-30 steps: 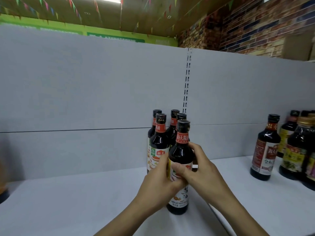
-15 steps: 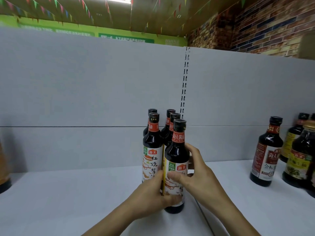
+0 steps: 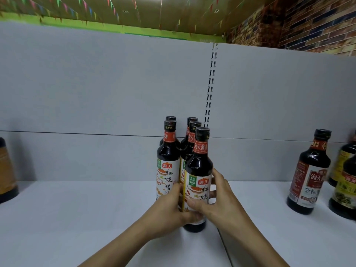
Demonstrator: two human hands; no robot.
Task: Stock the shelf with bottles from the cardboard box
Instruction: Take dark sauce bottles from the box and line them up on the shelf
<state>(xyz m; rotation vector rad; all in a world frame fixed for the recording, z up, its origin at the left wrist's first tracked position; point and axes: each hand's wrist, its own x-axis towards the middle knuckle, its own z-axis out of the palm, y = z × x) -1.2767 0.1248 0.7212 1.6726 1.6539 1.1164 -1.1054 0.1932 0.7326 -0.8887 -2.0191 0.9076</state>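
I see left grip (image 3: 169,212) and right grip (image 3: 221,205) both wrapped round front bottle (image 3: 199,162), upright on shelf (image 3: 77,218).

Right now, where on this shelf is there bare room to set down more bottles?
Widest bare shelf lies between the bottle at the far left and the middle cluster. A narrower strip runs between the cluster and the right-hand bottles. Crowded: the front bottle, gripped by left hand and right hand.

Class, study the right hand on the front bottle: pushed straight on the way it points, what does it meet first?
Probably the bottle just behind the front bottle that the right hand grips; depth is unclear beyond that.
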